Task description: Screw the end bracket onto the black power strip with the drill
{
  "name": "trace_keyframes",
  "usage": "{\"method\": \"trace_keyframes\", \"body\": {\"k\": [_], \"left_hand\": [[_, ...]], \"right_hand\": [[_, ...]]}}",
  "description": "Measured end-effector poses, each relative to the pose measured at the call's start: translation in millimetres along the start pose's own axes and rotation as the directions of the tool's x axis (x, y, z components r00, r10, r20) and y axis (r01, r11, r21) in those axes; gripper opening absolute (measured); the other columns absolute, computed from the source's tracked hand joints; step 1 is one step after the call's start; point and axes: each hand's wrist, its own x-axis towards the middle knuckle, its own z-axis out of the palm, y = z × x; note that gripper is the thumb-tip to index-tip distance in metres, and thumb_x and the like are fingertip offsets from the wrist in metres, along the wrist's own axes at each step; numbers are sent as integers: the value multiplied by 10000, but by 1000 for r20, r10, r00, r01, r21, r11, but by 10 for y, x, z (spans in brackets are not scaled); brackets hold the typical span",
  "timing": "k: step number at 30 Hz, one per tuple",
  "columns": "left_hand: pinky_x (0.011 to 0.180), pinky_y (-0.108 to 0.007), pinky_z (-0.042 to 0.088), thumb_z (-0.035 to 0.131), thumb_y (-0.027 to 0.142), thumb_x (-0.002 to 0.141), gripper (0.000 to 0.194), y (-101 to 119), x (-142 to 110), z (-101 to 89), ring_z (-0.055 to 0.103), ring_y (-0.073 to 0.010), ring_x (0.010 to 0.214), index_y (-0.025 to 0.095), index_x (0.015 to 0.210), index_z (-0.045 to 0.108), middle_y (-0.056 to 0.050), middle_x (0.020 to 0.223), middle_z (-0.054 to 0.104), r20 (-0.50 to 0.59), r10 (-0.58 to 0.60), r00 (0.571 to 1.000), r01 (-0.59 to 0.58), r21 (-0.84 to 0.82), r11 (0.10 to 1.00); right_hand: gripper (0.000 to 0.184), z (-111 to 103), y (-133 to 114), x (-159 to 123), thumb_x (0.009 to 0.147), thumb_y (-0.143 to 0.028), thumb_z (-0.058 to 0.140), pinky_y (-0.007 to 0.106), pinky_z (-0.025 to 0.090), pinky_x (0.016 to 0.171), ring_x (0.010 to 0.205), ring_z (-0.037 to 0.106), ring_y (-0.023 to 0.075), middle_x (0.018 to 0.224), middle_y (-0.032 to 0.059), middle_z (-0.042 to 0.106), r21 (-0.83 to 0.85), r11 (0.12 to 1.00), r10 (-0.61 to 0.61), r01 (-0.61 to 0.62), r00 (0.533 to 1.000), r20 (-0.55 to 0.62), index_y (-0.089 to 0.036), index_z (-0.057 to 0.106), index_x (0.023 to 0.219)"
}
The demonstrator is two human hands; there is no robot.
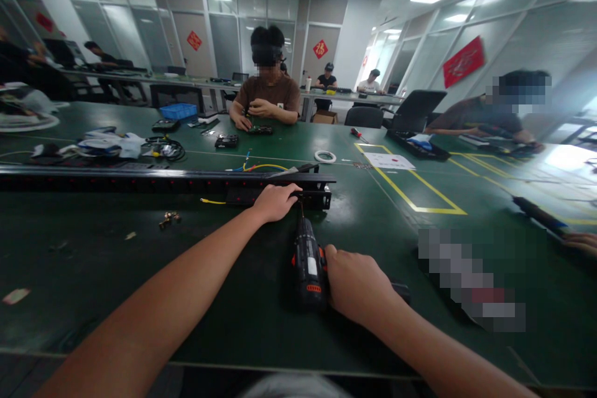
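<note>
In the head view, my right hand [357,280] is wrapped round the handle of a black and orange cordless drill [305,264], which lies on its side just above the table. Its thin bit points away from me and reaches the near side of a long black metal rail [140,183], close to the rail's right end. My left hand [276,202] is closed on that end of the rail, fingertips beside the bit's tip. Whether a screw sits at the tip cannot be made out. A yellow wire [213,201] sticks out left of my left hand.
Small brass-coloured screws [168,219] lie on the green table [224,323]. Beyond the rail are a white tape roll [325,157], bundled cables [163,148] and a blue basket [178,111]. A co-worker [268,90] sits opposite. At right, another person's hand [581,241] is near a dark-handled tool [538,214].
</note>
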Motion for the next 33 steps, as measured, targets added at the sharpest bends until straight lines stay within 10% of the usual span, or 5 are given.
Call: {"method": "trace_keyframes", "body": {"k": [33], "left_hand": [[1032, -408, 456, 471, 344, 1041, 347, -21, 6, 28, 678, -254, 1183, 279, 1368, 565, -44, 1247, 741, -22, 24, 999, -24, -1, 1000]], "right_hand": [[277, 15, 11, 0, 805, -144, 586, 415, 574, 699, 869, 770, 351, 943, 163, 768, 9, 1000, -14, 14, 1000, -11, -132, 612, 1080]]}}
